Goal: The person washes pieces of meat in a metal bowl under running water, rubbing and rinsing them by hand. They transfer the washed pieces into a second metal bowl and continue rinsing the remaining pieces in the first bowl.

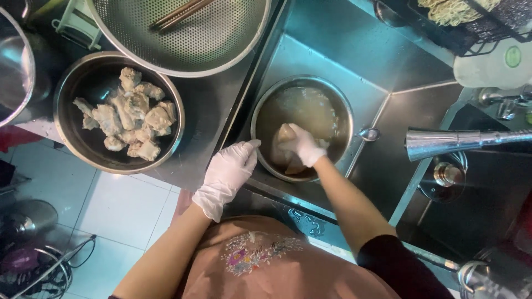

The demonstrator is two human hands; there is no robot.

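Sink (pixel 354 61) holds a bowl (pixel 260 119) of cloudy water near its front edge. My gloved right hand (pixel 303 145) grips a meat piece (pixel 285 145) in that water. My left hand (pixel 230 169) rests half-open on the bowl's rim, holding nothing.

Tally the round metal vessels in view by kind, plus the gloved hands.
Metal bowls: 2 (bowl of meat pieces, bowl of cloudy water in the sink)
Perforated colander: 1
White-gloved hands: 2 (left hand, right hand)
Total: 5
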